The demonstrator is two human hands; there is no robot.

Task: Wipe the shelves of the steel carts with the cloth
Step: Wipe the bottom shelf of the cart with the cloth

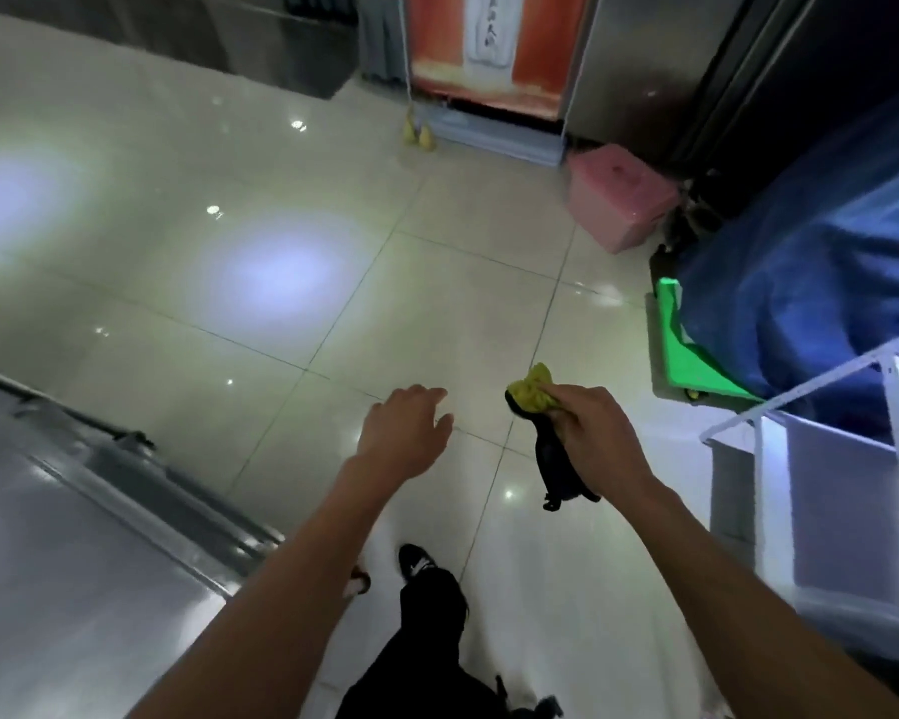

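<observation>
Both arms out over the tile floor, cloth bunched in the right hand

Nearest, the steel cart [74, 511] is cut off at lower left, only its top showing. The left hand [406, 428] hangs relaxed, fingers apart, holding nothing. The right hand [592, 428] has its grip clamped on the cloth [533, 394], yellow wad up top, dark end dangling. Farther right, a blue cover [810, 282] hides whatever's under it; pink box [618, 199] beyond, blurry.

Head view, down over floor [437, 282]
</observation>
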